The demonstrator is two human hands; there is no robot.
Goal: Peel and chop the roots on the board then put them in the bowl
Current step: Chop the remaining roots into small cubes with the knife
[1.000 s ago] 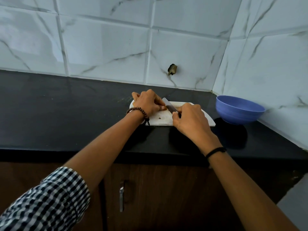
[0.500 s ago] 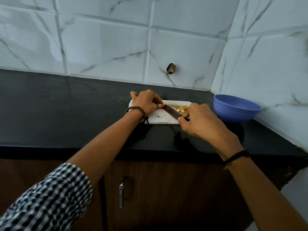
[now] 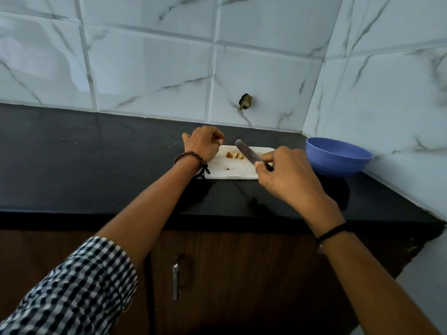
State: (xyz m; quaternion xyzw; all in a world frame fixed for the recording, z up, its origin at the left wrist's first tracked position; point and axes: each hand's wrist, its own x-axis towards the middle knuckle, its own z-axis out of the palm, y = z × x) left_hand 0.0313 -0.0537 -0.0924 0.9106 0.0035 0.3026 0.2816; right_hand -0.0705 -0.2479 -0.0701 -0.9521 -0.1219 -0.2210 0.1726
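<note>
Several root pieces (image 3: pixel 235 155) now lie cut on our board (image 3: pixel 232 171).
Our right hand (image 3: pixel 287 176) has lifted the gripped knife (image 3: pixel 246 151); left hand (image 3: pixel 204 143) curled back, hold unclear; we judge bowl (image 3: pixel 337 158) next.

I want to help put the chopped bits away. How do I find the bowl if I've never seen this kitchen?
Look along the black countertop to the corner where the two marble-tiled walls meet. There, just right of the white chopping board, sits the bowl. It is the only round, blue thing on the counter.
</note>
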